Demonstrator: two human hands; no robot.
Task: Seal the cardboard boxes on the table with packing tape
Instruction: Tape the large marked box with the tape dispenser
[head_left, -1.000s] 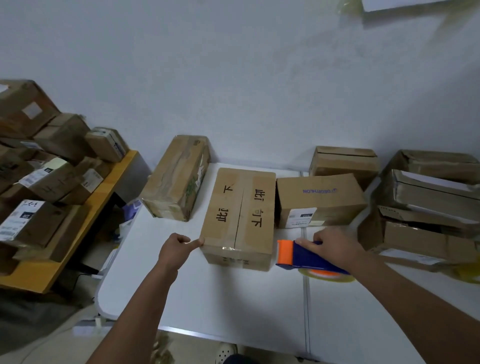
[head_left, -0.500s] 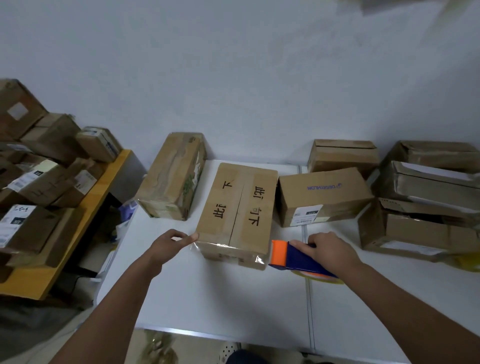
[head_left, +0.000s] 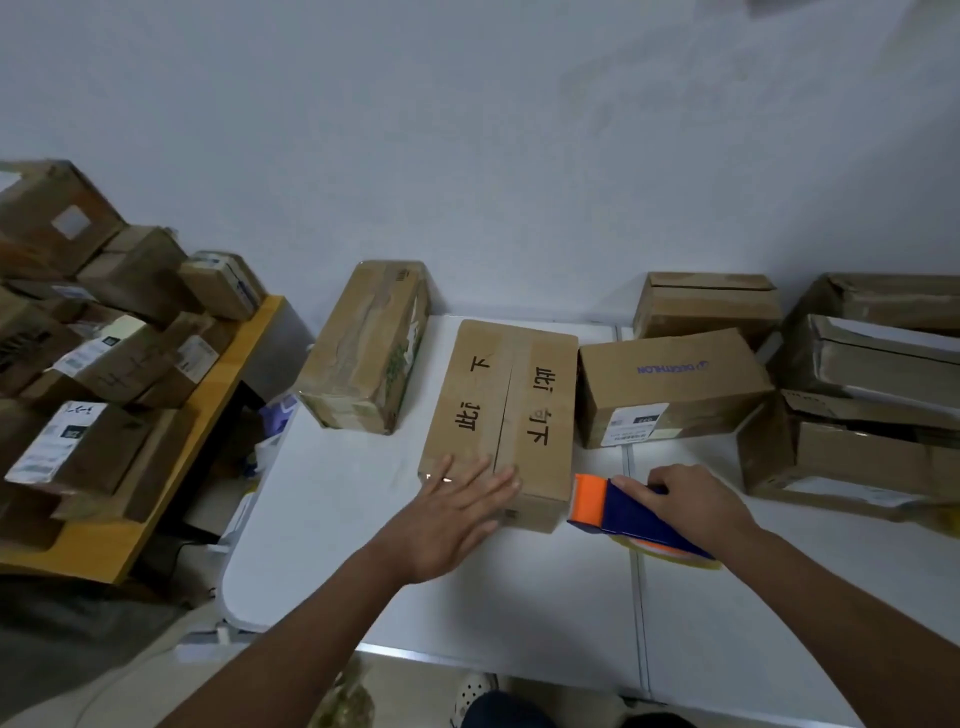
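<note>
- Lying flat on the near end of the brown cardboard box printed with black characters (head_left: 506, 410), fingers straight and spread: left hand (head_left: 457, 512), holding nothing, palm down over the clear tape at the box's near edge.
- Curling round the blue and orange tape dispenser (head_left: 626, 512): right hand (head_left: 691, 501), gripping it from above, orange end pointing at the printed box's near right corner.
- Resting just beside that corner on the white bench (head_left: 493, 597), dispenser low against the surface, with a yellowish roll of tape (head_left: 670, 553) showing under its blue body.
- Sitting in the middle of the bench, long side running away from the person: the printed box, flaps closed, centre seam showing dark along its top.
- Standing just left of it, near the wall: a tape-wrapped brown cardboard box (head_left: 366, 348), tilted a little.
- Lying just right of the printed box: a brown box with blue lettering and a white label (head_left: 670, 382), and behind it a smaller plain brown box (head_left: 706, 306).
- Piling up at the far right: several open, crumpled cardboard boxes (head_left: 862, 395).
- Heaping on a separate wooden shelf (head_left: 171, 457) at left: many labelled brown parcels (head_left: 98, 338).
- Showing at the bottom edge: a white perforated shoe (head_left: 472, 693).
</note>
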